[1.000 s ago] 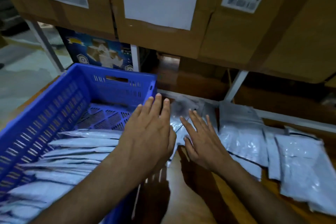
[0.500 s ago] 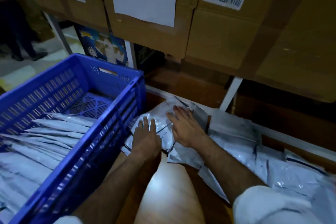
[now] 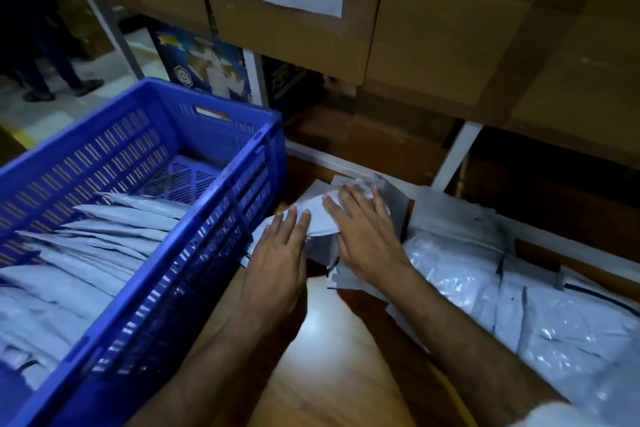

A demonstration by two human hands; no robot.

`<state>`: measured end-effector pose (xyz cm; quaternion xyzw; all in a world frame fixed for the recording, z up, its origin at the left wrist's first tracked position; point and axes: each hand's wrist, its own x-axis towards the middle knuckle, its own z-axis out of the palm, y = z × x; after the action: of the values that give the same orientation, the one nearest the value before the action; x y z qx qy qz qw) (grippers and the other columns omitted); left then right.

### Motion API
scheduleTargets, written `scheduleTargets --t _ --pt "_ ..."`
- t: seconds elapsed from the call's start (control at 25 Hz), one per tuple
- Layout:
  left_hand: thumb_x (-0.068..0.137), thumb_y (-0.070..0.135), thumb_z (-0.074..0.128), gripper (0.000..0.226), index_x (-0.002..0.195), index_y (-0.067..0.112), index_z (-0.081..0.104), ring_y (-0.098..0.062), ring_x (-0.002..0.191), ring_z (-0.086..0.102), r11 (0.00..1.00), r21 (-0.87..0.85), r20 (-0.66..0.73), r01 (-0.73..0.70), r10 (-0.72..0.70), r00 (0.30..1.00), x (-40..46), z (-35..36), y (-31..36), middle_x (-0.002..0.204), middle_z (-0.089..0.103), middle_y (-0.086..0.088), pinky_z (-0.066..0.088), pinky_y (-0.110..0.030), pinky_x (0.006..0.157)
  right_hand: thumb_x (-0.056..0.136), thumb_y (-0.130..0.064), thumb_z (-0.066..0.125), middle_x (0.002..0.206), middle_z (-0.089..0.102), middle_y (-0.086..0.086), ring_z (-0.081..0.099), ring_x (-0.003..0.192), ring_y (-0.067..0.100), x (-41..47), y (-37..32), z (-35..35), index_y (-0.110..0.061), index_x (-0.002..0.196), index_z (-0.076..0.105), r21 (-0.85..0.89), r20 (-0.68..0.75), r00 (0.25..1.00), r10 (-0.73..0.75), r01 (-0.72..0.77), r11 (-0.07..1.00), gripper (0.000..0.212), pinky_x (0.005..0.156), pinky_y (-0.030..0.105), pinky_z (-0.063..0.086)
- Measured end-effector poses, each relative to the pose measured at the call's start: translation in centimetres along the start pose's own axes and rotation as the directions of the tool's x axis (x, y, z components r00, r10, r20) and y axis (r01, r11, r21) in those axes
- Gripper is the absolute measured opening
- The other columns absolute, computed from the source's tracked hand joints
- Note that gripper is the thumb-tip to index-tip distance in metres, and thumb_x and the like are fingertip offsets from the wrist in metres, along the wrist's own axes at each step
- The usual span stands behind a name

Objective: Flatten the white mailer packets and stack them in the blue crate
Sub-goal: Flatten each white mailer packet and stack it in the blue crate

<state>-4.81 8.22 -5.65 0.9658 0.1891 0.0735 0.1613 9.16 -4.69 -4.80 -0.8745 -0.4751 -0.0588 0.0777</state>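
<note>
I press both palms flat on one packet (image 3: 320, 215), my left hand (image 3: 277, 267) on its near corner and my right hand (image 3: 363, 236) over its far side, fingers spread and straight, to squeeze the air out so it will lie thin. It sits on the table (image 3: 332, 357) between my hands and the crate (image 3: 194, 253) on my left, where flattened packets already overlap. More packets (image 3: 519, 305) wait to my right.

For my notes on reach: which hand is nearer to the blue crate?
Left. The left hand lies flat on a white packet just beside the blue crate, close to its right wall. The right hand presses the same packet farther right.
</note>
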Motion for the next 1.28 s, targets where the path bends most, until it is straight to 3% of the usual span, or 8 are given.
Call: scheduleTargets --t 0.08,0.16,0.28,0.4,0.48,0.68,0.88,1.28 --pt "0.105 0.035 0.021 0.058 0.163 0.029 0.017 -0.018 0.157 0.008 0.993 0.009 0.011 -0.12 0.12 0.993 -4.2 -1.3 0.3 0.169 0.01 0.002 0.012 -0.04 0.128 0.092 -0.021 0.062 0.165 0.037 0.015 0.028 0.156 0.029 -5.6 -1.9 -1.8 -0.017 0.159 0.039 0.088 -0.083 0.996 0.045 -0.037 0.995 0.071 0.127 0.058 0.015" --pt "0.102 0.033 0.025 0.06 0.162 0.027 0.025 -0.02 0.157 0.011 0.961 -0.017 0.045 -0.277 0.277 0.96 -8.4 -1.2 0.1 0.169 0.016 0.0 0.014 -0.039 0.127 0.097 -0.019 0.051 0.169 0.029 0.01 0.02 0.159 0.023 -12.6 -4.1 -2.2 -0.02 0.162 0.033 0.163 -0.086 0.989 0.124 -0.108 0.981 0.068 0.128 0.055 0.014" --pt "0.106 0.034 0.028 0.056 0.161 0.027 0.026 -0.026 0.157 0.016 0.864 -0.059 0.193 -0.499 0.501 0.844 -13.9 1.7 -0.5 0.169 0.019 -0.002 0.014 -0.042 0.124 0.097 -0.021 0.046 0.171 0.023 0.006 0.014 0.16 0.021 -22.3 -7.2 -0.1 -0.025 0.163 0.03 0.208 -0.014 0.969 0.247 -0.239 0.948 0.068 0.128 0.054 0.015" --pt "0.111 0.04 0.014 0.053 0.162 0.03 0.02 -0.025 0.157 0.015 0.792 -0.078 0.335 -0.606 0.593 0.732 -17.6 4.6 -1.9 0.17 0.016 -0.002 0.02 -0.046 0.125 0.094 -0.024 0.044 0.171 0.022 0.009 0.019 0.159 0.026 -28.4 -9.9 2.9 -0.026 0.162 0.035 0.218 0.107 0.933 0.344 -0.36 0.907 0.068 0.126 0.053 0.015" --pt "0.112 0.044 0.023 0.053 0.163 0.03 0.02 -0.023 0.158 0.009 0.763 -0.097 0.367 -0.639 0.624 0.69 -18.6 5.2 -2.6 0.171 0.012 -0.003 0.018 -0.046 0.126 0.094 -0.028 0.043 0.172 0.016 0.008 0.017 0.16 0.026 -30.6 -11.3 3.9 -0.027 0.162 0.033 0.242 0.161 0.918 0.361 -0.392 0.888 0.069 0.125 0.052 0.013" --pt "0.109 0.05 0.024 0.062 0.164 0.024 0.012 -0.026 0.158 -0.006 0.88 -0.046 0.319 -0.473 0.462 0.828 -17.0 5.1 -1.2 0.171 -0.004 -0.008 0.001 -0.046 0.127 0.094 -0.036 0.053 0.173 0.014 0.008 0.006 0.161 0.024 -29.1 -12.7 3.0 -0.025 0.165 0.027 0.279 0.085 0.88 0.467 -0.471 0.837 0.076 0.128 0.056 0.004" --pt "0.108 0.051 0.025 0.062 0.164 0.027 0.013 -0.025 0.158 -0.004 0.885 -0.018 0.353 -0.464 0.44 0.826 -16.4 7.3 -1.2 0.171 -0.003 -0.007 0.006 -0.048 0.127 0.099 -0.043 0.05 0.174 0.008 0.008 0.001 0.161 0.025 -27.8 -13.0 5.5 -0.026 0.166 0.02 0.149 0.111 0.84 0.531 -0.542 0.827 0.076 0.125 0.065 0.01" --pt "0.107 0.048 0.029 0.062 0.164 0.026 0.014 -0.028 0.158 -0.007 0.884 0.045 0.359 -0.465 0.42 0.834 -15.9 8.1 -0.8 0.171 -0.007 -0.011 0.004 -0.048 0.127 0.101 -0.042 0.045 0.174 0.009 0.011 0.004 0.161 0.027 -27.6 -13.1 6.9 -0.021 0.166 0.022 0.057 0.103 0.831 0.546 -0.553 0.831 0.072 0.125 0.063 0.014"
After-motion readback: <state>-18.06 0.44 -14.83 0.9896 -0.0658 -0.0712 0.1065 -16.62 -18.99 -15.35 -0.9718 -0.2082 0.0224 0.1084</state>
